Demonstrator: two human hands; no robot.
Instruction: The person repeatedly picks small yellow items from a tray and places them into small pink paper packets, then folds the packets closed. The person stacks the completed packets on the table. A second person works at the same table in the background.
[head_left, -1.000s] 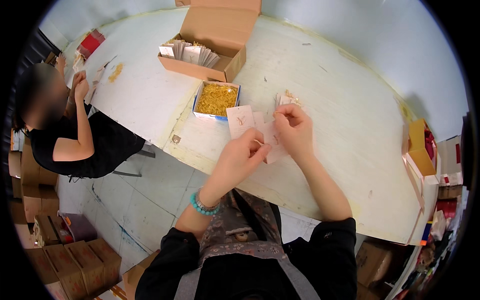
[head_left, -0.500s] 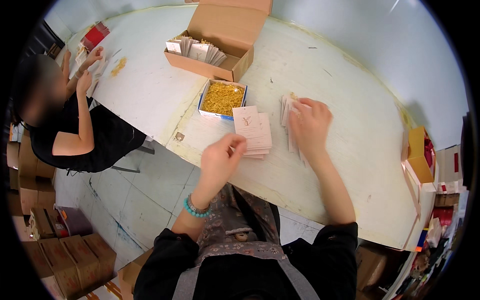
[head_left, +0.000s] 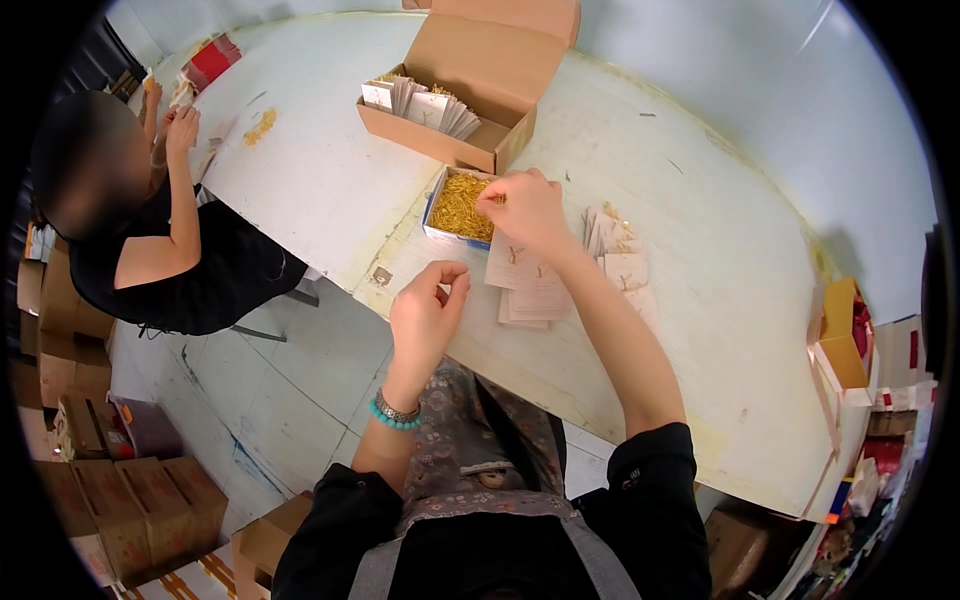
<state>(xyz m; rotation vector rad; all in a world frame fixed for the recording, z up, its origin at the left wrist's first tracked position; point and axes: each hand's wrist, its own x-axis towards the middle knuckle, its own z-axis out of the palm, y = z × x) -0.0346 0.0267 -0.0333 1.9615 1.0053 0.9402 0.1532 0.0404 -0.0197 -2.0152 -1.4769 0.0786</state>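
My right hand (head_left: 530, 212) is at the near right edge of a small blue-and-white box (head_left: 432, 222) full of tiny gold pieces (head_left: 463, 206), perhaps pins. Its thumb and fingertips are pinched together; whatever they hold is too small to make out. Closer to me, my left hand (head_left: 425, 318), with a turquoise bracelet at the wrist, is curled in a pinch with its contents hidden. Right of it lies a loose stack of pale tags (head_left: 530, 303), partly covered by my right forearm. Beyond that forearm, a fanned row of tags (head_left: 622, 262) has gold bits at its top ends.
An open cardboard box (head_left: 430, 140) holding rows of tags stands behind the small box. At the far left a co-worker (head_left: 165, 235) sits with hands raised near a red box (head_left: 211, 62). A yellow box (head_left: 842, 325) stands at the table's right end. Cartons (head_left: 150, 510) line the floor.
My right hand has moved left from the fanned tags to the gold pieces. My left hand has drawn back slightly from the tag stack. The whole view has shifted a little.
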